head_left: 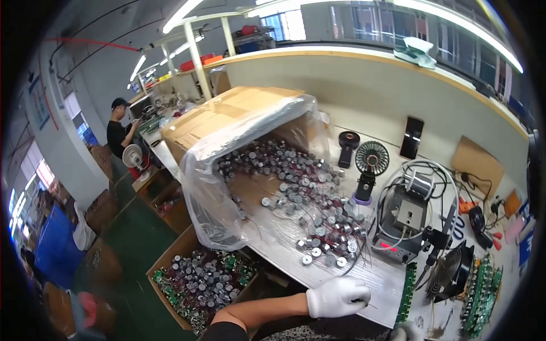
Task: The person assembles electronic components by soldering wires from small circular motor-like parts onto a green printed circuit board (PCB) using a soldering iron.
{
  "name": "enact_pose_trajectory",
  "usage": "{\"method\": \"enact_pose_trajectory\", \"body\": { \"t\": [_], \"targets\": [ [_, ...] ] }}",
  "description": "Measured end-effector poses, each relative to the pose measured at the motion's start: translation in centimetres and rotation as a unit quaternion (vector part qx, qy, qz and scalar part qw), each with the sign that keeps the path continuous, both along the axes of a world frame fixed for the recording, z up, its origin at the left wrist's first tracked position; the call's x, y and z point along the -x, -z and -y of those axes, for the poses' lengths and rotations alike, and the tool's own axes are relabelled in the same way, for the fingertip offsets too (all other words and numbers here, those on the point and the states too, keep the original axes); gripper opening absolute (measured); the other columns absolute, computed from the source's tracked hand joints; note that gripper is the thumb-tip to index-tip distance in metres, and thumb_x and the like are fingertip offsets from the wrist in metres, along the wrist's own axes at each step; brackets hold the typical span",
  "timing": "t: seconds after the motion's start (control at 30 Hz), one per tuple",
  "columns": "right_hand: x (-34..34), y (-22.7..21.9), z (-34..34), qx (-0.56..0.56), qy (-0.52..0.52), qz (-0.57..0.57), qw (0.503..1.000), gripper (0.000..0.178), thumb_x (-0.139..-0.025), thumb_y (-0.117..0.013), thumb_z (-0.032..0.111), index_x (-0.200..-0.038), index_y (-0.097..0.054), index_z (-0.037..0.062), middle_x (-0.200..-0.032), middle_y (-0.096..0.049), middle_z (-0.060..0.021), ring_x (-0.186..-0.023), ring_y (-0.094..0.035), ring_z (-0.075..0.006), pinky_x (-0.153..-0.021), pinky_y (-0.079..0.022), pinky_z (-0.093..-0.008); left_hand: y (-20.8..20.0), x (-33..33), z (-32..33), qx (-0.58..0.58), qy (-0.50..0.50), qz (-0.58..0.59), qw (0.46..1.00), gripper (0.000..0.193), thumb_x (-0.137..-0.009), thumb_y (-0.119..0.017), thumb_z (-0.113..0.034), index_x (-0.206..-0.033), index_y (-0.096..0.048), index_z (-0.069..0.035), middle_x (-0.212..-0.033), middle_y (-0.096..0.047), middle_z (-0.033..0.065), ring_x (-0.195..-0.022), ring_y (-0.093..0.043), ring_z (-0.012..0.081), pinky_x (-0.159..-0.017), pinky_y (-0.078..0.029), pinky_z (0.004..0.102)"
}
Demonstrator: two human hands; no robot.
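Head view: silver round motors [310, 210] with thin wires, heaped; left hand [336, 296] gloved, grip unclear.

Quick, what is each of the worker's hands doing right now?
Left hand: white-gloved, curled on the table edge over something thin; grip cannot be told.
Right hand: only a sliver of glove at the bottom edge; cannot be told.

A big brown carton [227, 113] lies tipped on the worktop [375, 278], its mouth lined with a clear plastic bag [216, 187]. Below the carton, on the floor, stands an open brown box [170, 261]. Right of the carton a dark phone [411, 137] leans on the wall; farther right, a brown cardboard sheet [476, 162].
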State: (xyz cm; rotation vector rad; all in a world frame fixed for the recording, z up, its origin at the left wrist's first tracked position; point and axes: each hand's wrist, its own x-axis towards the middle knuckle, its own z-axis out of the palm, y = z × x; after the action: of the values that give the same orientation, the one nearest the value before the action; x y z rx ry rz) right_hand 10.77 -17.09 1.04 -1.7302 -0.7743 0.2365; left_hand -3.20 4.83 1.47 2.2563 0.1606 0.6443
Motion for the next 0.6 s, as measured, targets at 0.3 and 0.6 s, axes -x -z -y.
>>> {"method": "enact_pose_trajectory", "body": {
  "t": [0.3, 0.6],
  "targets": [
    [-6.1, -2.3, 0.5, 0.276, -0.112, 0.295, 0.908, 0.06, -0.085, -0.072, 0.019, -0.136, -0.05, -0.0031, -0.131, -0.056, -0.0244, -0.119, -0.055, -0.0364, -0.102, -0.042, -0.0406, -2.8, -1.2, -2.1, -0.235, -0.178, -0.06, 0.954, 0.006, -0.086, -0.059, -0.019, -0.088, -0.056, -0.014, -0.078, -0.056, 0.0065, -0.067, -0.062, 0.0269, -0.057, -0.05, 0.0396],
    [-6.6, -0.4, 1.3, 0.218, -0.127, 0.227, 0.941, 0.049, -0.086, -0.068, 0.014, -0.13, -0.055, -0.0023, -0.122, -0.061, -0.0238, -0.11, -0.059, -0.0359, -0.096, -0.046, -0.0397, 3.5, -4.9, 4.0, -0.05, -0.045, -0.027, 0.997, 0.009, -0.084, -0.057, -0.015, -0.09, -0.057, -0.01, -0.078, -0.062, 0.0143, -0.073, -0.063, 0.038, -0.064, -0.051, 0.0461]
  ]
}}
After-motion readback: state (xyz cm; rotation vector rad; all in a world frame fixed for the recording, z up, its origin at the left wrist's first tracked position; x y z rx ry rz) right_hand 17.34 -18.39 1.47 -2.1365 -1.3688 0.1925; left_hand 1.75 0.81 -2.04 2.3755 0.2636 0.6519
